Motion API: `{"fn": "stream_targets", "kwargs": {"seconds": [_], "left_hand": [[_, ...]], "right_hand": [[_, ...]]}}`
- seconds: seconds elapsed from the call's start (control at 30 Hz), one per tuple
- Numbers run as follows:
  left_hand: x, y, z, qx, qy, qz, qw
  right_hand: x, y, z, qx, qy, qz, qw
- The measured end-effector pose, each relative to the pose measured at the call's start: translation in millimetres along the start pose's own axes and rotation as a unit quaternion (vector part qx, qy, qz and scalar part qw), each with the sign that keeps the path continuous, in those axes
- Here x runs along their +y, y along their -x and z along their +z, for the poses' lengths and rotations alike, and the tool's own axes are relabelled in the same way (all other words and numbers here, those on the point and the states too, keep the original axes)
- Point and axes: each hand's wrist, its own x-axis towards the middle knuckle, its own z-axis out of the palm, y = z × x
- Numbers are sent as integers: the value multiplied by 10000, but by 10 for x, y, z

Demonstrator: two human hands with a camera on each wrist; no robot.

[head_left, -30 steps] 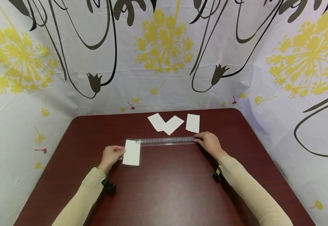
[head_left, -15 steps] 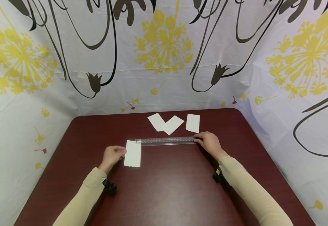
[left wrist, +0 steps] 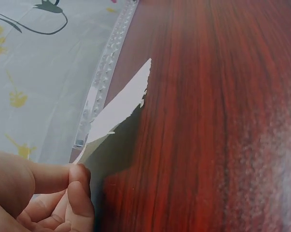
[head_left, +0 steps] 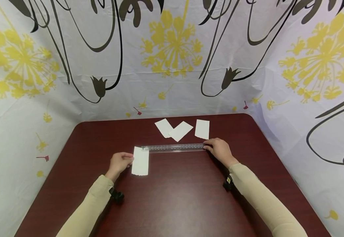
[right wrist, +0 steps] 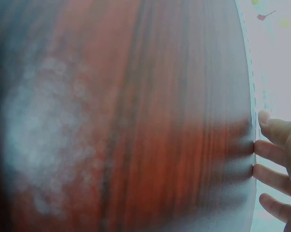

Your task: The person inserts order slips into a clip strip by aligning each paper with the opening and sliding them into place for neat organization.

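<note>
Thumb and forefinger of my left hand [head_left: 120, 163] pinch the left edge of a small white sheet of paper [head_left: 141, 162]. In the left wrist view the paper [left wrist: 120, 106] slants up from the table, its far edge torn and ragged, a shadow beneath it. A clear plastic ruler [head_left: 174, 147] lies crosswise, its left end meeting the paper's top right corner in the head view. At the ruler's other end, my right hand [head_left: 220, 151] grips it by thumb and fingers. In the right wrist view that hand [right wrist: 280, 159] is partly cut off by the frame.
Toward the back of the dark red wooden table [head_left: 172, 197] lie a left paper slip [head_left: 163, 127] and a middle slip [head_left: 181, 131], overlapping. A third slip [head_left: 202, 128] lies apart to their right. A patterned white cloth [head_left: 172, 92] hangs behind and beside the table.
My left hand has shifted slightly to the right with the paper, along the ruler's left end. The right hand and ruler have stayed put.
</note>
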Motion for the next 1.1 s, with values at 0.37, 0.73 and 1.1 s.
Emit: {"fn": "stream_targets", "kwargs": {"seconds": [0.37,0.73,1.1], "left_hand": [[-3,1,2,-5,45,-84,10000],[29,15,39,-57,122,-61,9999],[15,20,66,-38,69,-56,10000]], "right_hand": [[3,-3,0,37,45,-7,10000],[-5,-4,-7,-25,-15,39,10000],[-2,6,8,15,-16,17,10000]]}}
